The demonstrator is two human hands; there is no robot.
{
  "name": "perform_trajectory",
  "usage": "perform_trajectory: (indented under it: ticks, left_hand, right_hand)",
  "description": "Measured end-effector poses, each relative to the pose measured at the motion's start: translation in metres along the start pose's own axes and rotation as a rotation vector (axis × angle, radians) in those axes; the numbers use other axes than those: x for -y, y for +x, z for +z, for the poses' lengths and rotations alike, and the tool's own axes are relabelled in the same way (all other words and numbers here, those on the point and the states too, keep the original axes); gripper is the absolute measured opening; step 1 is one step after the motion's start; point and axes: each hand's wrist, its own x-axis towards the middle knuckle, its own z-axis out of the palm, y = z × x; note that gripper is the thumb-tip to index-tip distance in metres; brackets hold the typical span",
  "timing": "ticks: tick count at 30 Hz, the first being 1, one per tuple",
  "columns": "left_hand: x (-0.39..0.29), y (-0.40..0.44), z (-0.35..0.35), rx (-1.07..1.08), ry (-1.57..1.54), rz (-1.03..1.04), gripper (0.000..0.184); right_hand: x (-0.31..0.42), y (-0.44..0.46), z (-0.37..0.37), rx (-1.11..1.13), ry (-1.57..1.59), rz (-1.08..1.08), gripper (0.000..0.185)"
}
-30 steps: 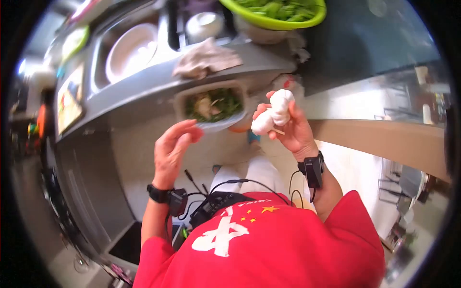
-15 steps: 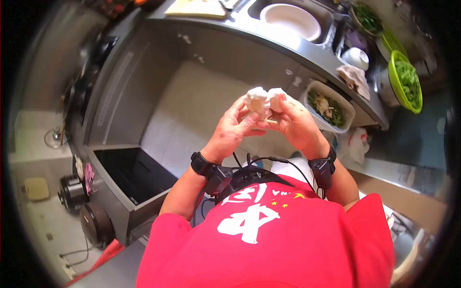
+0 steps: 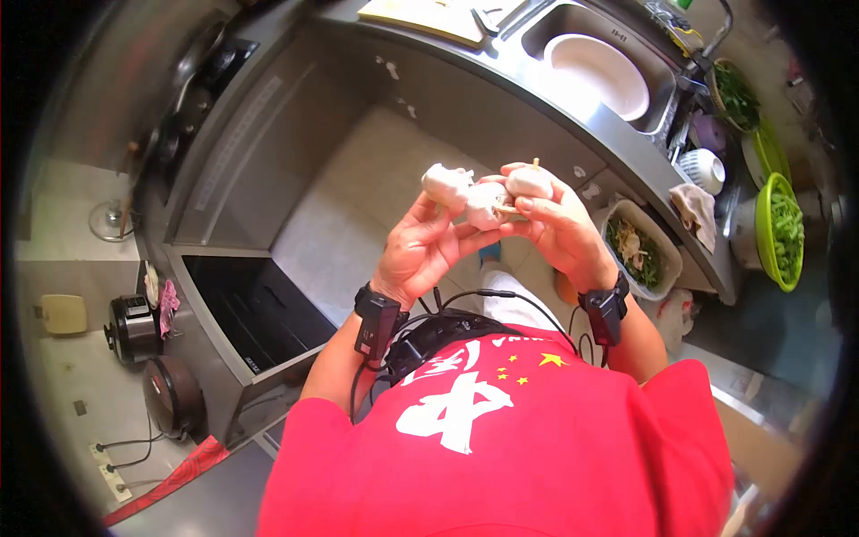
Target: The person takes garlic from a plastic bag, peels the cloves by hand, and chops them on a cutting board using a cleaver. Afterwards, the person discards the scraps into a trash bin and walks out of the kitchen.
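Three whitish garlic bulbs are held up close together in front of my body. My left hand has its fingers curled around the leftmost garlic bulb. In my right hand is another garlic bulb, its short stalk pointing up, with my thumb against its lower side. Between the two hands sits the middle garlic bulb, its stalk turned to the right. Fingers of both hands meet below it, and I cannot tell which hand bears it.
A sink with a pale basin stands in the far counter, beside a cutting board. A bin with green scraps hangs at the right, below a cloth. A green basket of leaves is farther right. An open drawer juts out at left.
The garlic bulbs have spread apart, and three now show distinctly. My left hand has shifted slightly left and turned more palm-up. The view has swung, moving the counter and sink rightward.
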Motion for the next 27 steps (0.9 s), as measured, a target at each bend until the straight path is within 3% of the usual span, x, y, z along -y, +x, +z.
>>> perform_trajectory:
  ticks: [4, 11, 16, 19, 22, 27]
  left_hand:
    - [-0.03, 0.042, -0.014, 0.027, -0.046, -0.044, 0.048]
    - [-0.084, 0.119, -0.023, -0.053, 0.193, -0.045, 0.046]
    - [-0.112, 0.149, -0.039, -0.022, 0.389, -0.004, 0.041]
    - [-0.131, 0.159, -0.032, -0.176, 0.295, -0.031, 0.051]
    - [-0.148, 0.169, -0.037, -0.18, 0.205, -0.059, 0.059]
    - [-0.191, 0.186, -0.061, -0.112, 0.016, -0.118, 0.051]
  right_hand:
    - [0.008, 0.042, -0.023, -0.042, 0.047, -0.01, 0.042]
    - [0.033, 0.122, -0.042, -0.113, 0.192, -0.016, 0.041]
    - [0.054, 0.164, -0.041, -0.126, 0.119, -0.042, 0.042]
    - [0.059, 0.189, -0.034, -0.136, 0.068, -0.028, 0.043]
    - [0.061, 0.207, -0.033, -0.14, 0.045, -0.014, 0.041]
    - [0.052, 0.253, -0.02, -0.225, 0.02, 0.01, 0.038]
